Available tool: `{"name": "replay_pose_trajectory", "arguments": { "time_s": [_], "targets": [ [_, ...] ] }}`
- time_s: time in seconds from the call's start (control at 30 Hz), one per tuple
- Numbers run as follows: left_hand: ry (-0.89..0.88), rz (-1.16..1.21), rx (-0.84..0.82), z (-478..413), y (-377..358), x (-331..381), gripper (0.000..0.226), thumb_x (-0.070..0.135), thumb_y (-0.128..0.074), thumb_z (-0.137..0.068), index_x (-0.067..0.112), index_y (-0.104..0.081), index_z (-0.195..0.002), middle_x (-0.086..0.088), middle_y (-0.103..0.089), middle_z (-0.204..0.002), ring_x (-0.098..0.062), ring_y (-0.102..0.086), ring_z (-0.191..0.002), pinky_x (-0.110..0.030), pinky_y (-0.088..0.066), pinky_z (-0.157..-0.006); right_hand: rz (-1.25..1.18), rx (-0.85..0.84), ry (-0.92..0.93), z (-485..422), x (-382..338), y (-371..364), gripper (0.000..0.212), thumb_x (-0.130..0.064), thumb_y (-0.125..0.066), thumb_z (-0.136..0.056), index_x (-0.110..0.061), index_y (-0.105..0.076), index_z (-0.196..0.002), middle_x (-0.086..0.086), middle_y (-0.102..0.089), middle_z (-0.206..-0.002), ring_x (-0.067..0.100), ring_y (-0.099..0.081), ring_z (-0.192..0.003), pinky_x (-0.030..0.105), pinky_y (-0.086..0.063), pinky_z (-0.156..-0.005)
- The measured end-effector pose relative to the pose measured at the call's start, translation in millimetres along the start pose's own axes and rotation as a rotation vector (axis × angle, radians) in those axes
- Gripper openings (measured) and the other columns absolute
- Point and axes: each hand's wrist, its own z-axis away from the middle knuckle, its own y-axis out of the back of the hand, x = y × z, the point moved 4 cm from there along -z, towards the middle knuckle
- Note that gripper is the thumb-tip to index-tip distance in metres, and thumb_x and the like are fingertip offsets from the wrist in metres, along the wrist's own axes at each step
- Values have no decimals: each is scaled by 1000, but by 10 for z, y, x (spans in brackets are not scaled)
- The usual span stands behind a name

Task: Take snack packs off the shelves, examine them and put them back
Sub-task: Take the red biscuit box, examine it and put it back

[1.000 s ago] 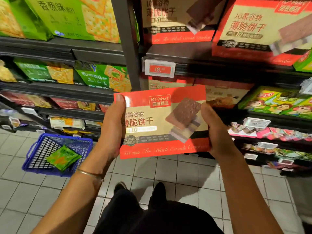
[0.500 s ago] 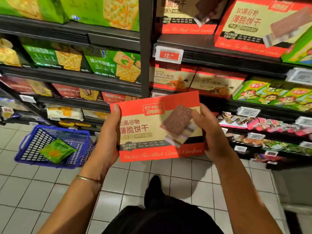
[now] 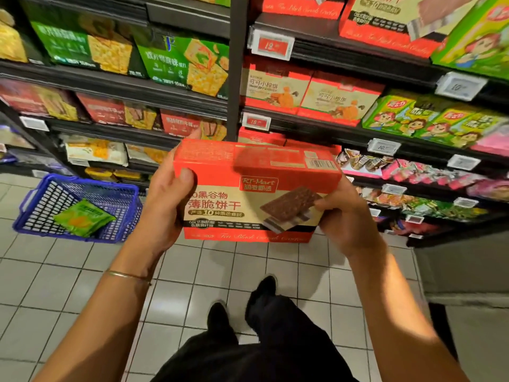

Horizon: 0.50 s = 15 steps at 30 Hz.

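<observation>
Both hands grip red cracker box [image 3: 256, 188]; left hand [image 3: 165, 205] thumb on front; right hand [image 3: 344, 216] at right end.

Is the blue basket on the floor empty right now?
No, a green snack pack lies inside the blue basket, which stands on the tiled floor beside the shelves.

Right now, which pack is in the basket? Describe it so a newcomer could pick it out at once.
At the foot of the dark shelves on the left, a blue mesh basket sits on the white tiled floor. Inside lies a flat green pouch with an orange picture. Apart from the hand-held red cracker box, it is the only pack off the shelves.
</observation>
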Motion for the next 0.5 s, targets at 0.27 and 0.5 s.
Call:
{"name": "replay_pose_trajectory", "arguments": {
  "time_s": [0.27, 0.5],
  "targets": [
    [-129, -205, -158, 236, -237, 161, 74, 20, -82, -74, 28, -56, -143, -10, -62, -139, -26, -60, -129, -37, -53, -105, -7, 44, 39, 90, -164, 192, 74, 17, -57, -63, -14, -58, -130, 12, -70, -117, 34, -65, -123, 42, -60, -90],
    [-170, -302, -176, 280, -765, 202, 74, 22, -87, -71, 39, -61, -139, -1, -64, -139, -22, -61, -130, -36, -52, -109, -62, 76, 52, 197, -303, 618, 66, 15, -56, -64, -19, -67, -120, 12, -72, -113, 35, -67, -115, 39, -61, -81]
  ]
}}
